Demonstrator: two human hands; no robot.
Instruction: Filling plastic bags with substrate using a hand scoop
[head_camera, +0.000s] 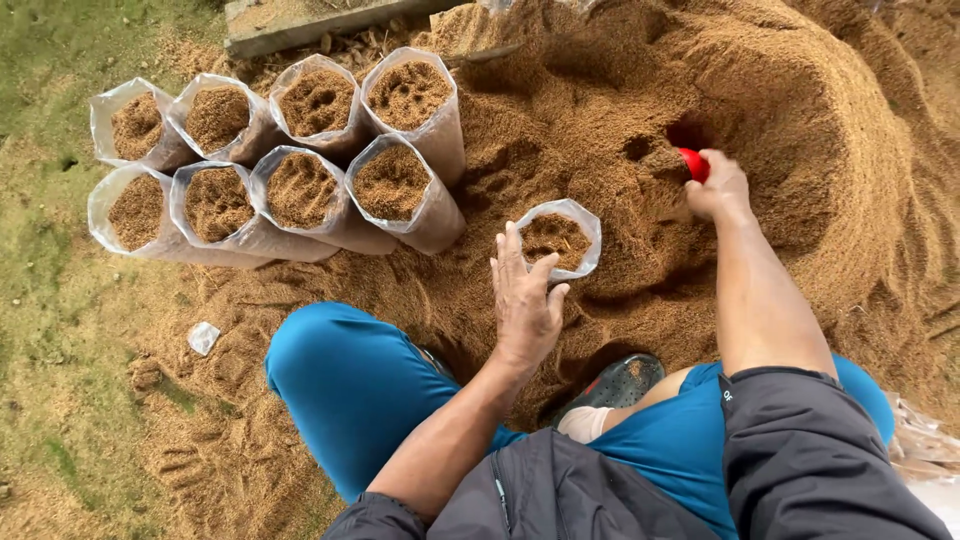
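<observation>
Gripping a red scoop (693, 163), our right hand (716, 188) has its fingers closed round the handle while the bowl digs into the slope of the big brown sawdust pile (800, 120). Our left hand (524, 295) is half open, its fingertips against the rim of a small clear plastic bag (560, 237) that stands in the sawdust just ahead, partly filled. We judge this as the scooping step; the next move would call for lifting the loaded scoop across to the bag's mouth while the left hand holds it open and upright. Further left, eight filled bags (300, 185) lean in two rows. Our knee in blue trousers (345, 375) sits near. Nothing blocks the short path from pile to bag.
</observation>
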